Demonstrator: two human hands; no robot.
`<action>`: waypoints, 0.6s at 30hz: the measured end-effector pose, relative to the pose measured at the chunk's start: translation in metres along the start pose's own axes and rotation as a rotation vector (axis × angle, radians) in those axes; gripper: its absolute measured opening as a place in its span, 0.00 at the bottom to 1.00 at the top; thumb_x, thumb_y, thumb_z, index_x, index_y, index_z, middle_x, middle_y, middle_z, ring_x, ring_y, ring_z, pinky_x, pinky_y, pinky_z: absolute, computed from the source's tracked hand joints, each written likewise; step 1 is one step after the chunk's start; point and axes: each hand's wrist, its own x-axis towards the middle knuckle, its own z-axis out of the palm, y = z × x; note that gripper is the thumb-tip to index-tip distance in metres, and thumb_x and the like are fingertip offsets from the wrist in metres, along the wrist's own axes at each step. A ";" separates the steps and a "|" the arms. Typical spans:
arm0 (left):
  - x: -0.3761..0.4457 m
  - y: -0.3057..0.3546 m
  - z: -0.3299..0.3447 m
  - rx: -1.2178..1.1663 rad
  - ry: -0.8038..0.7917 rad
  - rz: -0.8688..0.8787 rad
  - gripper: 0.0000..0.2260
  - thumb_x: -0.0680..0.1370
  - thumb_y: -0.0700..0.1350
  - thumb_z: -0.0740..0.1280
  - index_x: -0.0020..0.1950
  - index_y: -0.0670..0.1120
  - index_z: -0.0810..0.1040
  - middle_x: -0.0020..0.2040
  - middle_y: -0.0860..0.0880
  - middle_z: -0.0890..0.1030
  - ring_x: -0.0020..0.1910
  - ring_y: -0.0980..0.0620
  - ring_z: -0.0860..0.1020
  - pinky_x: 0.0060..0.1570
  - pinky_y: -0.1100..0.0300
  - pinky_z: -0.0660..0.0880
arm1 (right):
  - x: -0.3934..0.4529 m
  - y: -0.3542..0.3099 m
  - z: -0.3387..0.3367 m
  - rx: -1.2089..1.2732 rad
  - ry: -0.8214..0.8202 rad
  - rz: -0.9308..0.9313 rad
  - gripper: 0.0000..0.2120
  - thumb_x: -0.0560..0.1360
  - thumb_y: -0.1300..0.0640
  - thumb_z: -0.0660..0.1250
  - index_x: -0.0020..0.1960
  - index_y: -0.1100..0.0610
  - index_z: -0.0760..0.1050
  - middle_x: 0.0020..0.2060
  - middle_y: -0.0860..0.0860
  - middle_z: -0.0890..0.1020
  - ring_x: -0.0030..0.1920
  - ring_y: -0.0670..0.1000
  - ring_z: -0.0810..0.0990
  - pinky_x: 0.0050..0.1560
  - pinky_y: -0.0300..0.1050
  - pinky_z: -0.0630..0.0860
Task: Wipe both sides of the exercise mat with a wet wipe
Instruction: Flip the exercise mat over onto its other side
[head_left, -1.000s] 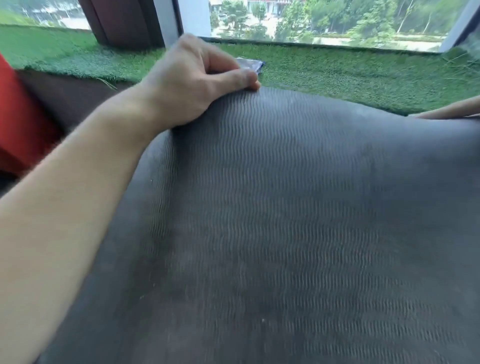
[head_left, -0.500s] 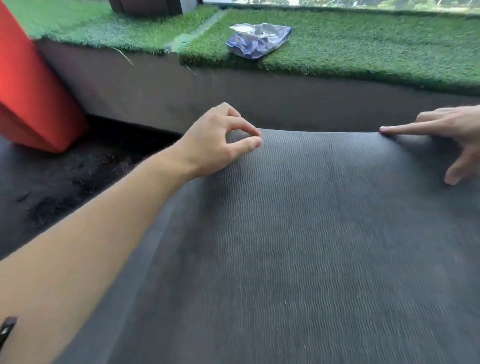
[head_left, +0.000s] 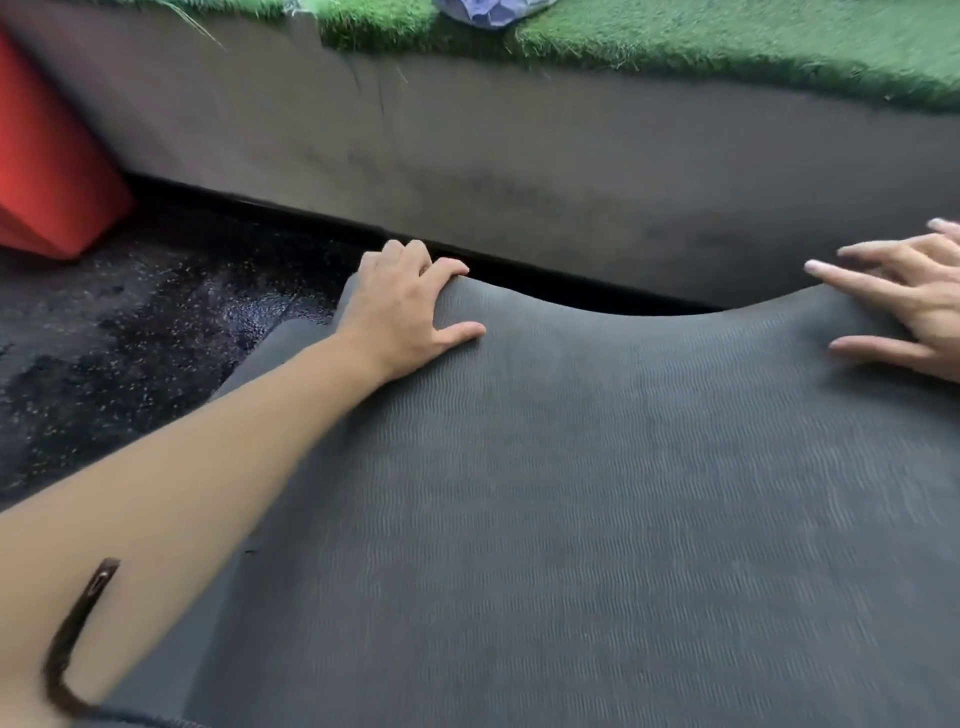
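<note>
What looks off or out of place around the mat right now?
The mat's far edge sags in a dip between the left hand and right hand, so it isn't lying flat. The floor beside it looks wet and speckled. The wipe pack sits up on the turf ledge.

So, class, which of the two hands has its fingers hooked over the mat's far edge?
The left hand; the right hand lies with fingers spread straight on the mat.
</note>
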 end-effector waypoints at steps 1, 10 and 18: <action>0.001 0.004 0.009 0.057 -0.012 0.002 0.33 0.70 0.76 0.60 0.66 0.55 0.75 0.50 0.50 0.70 0.52 0.47 0.69 0.57 0.50 0.67 | 0.004 -0.008 0.000 0.011 -0.080 0.062 0.41 0.76 0.24 0.50 0.82 0.45 0.64 0.73 0.59 0.72 0.66 0.67 0.75 0.77 0.71 0.54; -0.001 0.069 0.088 0.274 -0.219 0.261 0.29 0.75 0.61 0.66 0.72 0.48 0.70 0.68 0.42 0.69 0.71 0.40 0.65 0.76 0.38 0.48 | -0.040 -0.096 0.047 0.052 0.114 0.207 0.40 0.75 0.30 0.56 0.80 0.51 0.70 0.81 0.61 0.65 0.78 0.67 0.67 0.76 0.76 0.47; -0.079 0.099 0.133 0.228 -0.444 0.407 0.35 0.80 0.64 0.56 0.80 0.42 0.60 0.78 0.36 0.60 0.78 0.37 0.57 0.76 0.40 0.51 | -0.106 -0.081 0.114 0.075 -0.162 0.231 0.41 0.77 0.28 0.52 0.76 0.57 0.75 0.79 0.64 0.67 0.77 0.70 0.66 0.78 0.73 0.52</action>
